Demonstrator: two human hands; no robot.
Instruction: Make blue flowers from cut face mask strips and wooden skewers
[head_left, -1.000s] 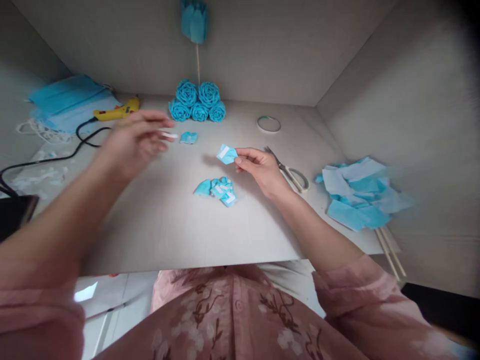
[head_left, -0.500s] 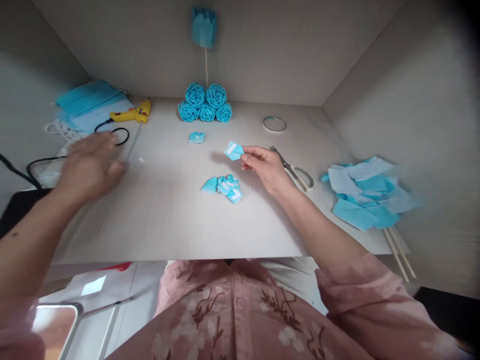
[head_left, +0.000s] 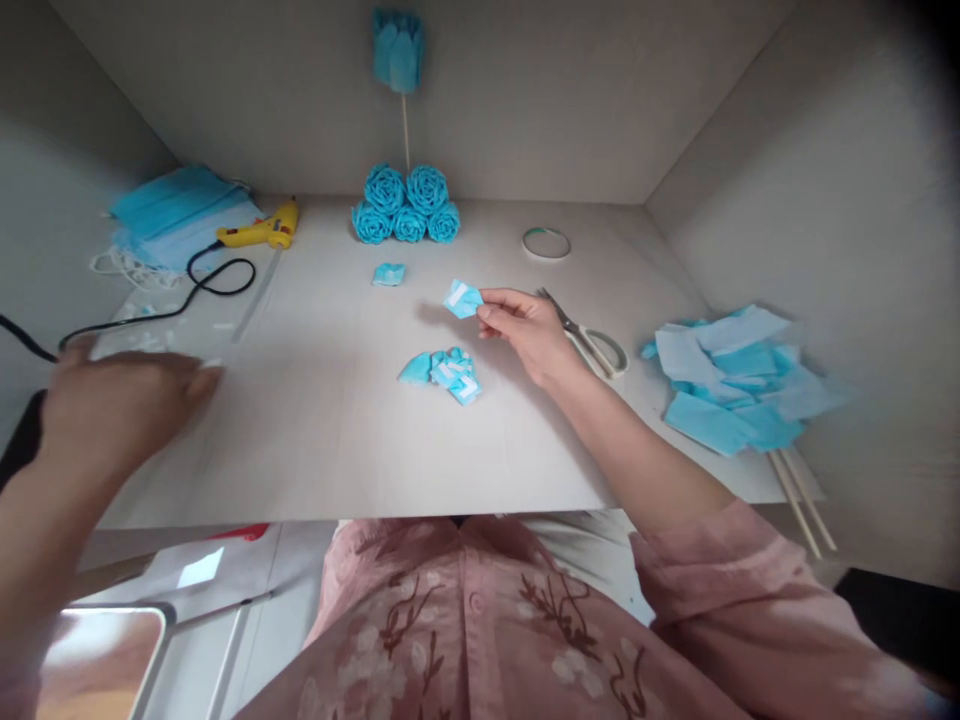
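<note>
My right hand [head_left: 517, 325] is closed in a pinch on a small light-blue fabric piece [head_left: 462, 298] with a white strip across it, held above the table. Below it lies a small pile of similar blue pieces [head_left: 450, 372], several with white strips. One more blue piece [head_left: 389, 274] lies apart farther back. My left hand [head_left: 120, 405] is at the table's left, blurred, its thumb stretched away from the other fingers. Small white scraps [head_left: 150, 325] lie just beyond it, and a white strip shows at its thumb tip; I cannot tell whether it touches.
At the back left are blue face masks [head_left: 180, 205] and a yellow glue gun [head_left: 259, 232] with a black cord. Blue rolled flowers [head_left: 409, 222] hold up a stemmed flower [head_left: 399, 52]. Scissors [head_left: 592, 345], a tape roll [head_left: 546, 243], blue cloth pieces [head_left: 731, 375] and sticks [head_left: 801, 500] lie right.
My left hand has moved left and toward me, uncovering the cord and white scraps. My right hand still holds the blue fabric piece in nearly the same place.
</note>
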